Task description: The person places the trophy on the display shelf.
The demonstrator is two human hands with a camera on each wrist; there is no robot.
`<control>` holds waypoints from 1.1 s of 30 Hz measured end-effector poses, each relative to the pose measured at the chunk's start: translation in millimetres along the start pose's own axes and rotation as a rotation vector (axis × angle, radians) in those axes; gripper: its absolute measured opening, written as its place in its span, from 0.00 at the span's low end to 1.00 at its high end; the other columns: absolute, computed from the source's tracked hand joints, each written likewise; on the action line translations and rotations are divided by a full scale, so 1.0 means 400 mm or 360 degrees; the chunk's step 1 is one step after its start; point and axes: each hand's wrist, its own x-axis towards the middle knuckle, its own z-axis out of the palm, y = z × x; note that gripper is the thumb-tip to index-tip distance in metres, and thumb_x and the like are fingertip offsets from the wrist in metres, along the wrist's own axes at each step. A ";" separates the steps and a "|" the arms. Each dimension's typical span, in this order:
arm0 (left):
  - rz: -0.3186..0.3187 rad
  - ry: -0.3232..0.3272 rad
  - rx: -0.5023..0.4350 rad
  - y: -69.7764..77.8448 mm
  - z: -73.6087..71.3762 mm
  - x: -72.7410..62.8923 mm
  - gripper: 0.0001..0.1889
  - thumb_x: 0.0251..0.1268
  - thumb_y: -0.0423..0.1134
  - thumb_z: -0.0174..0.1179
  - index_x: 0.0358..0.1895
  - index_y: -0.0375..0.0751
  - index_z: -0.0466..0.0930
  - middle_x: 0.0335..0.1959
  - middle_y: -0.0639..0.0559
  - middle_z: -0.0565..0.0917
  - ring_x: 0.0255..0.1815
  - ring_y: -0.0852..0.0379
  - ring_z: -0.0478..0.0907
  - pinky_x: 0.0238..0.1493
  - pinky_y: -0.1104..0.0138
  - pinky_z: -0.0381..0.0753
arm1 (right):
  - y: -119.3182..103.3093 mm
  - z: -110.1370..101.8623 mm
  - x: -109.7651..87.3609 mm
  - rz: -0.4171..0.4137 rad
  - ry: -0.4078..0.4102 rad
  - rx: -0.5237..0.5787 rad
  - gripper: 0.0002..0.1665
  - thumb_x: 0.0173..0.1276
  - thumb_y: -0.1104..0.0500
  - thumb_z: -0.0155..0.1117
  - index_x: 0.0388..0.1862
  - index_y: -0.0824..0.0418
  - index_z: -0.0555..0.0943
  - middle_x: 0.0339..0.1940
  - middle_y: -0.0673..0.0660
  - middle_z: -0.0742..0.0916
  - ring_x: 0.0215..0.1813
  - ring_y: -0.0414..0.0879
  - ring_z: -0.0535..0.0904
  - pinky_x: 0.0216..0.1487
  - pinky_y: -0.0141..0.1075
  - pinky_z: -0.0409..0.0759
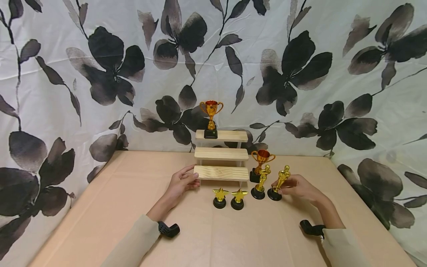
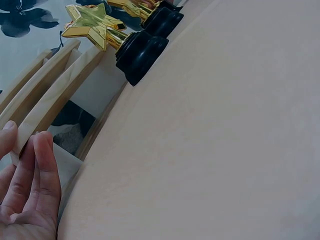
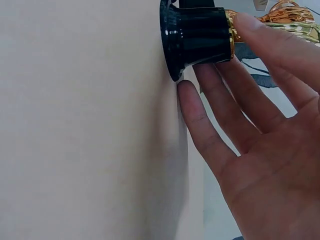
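Observation:
A three-tier wooden display stand with clear supports stands at the back of the table. My left hand pinches the left end of its lowest shelf, thumb above and fingers beneath, as the left wrist view shows on the shelf board. My right hand holds a gold figurine trophy low, near its round black base; the thumb lies at the gold stem and the fingers go behind. A second figurine trophy stands just left of it, with a gold two-handled cup trophy behind.
Another cup trophy stands on the top shelf's left side. Two small star trophies stand in front of the stand, the right one closer to the figurines. A floral cloth hangs behind the tan table.

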 end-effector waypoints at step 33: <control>-0.0019 -0.0027 -0.0005 -0.003 -0.011 -0.009 0.31 0.75 0.35 0.63 0.78 0.40 0.65 0.35 0.54 0.89 0.34 0.60 0.88 0.42 0.70 0.90 | -0.006 0.025 -0.006 -0.0077 0.0203 -0.0076 0.11 0.71 0.66 0.67 0.49 0.67 0.88 0.51 0.66 0.91 0.51 0.33 0.85 0.54 0.27 0.81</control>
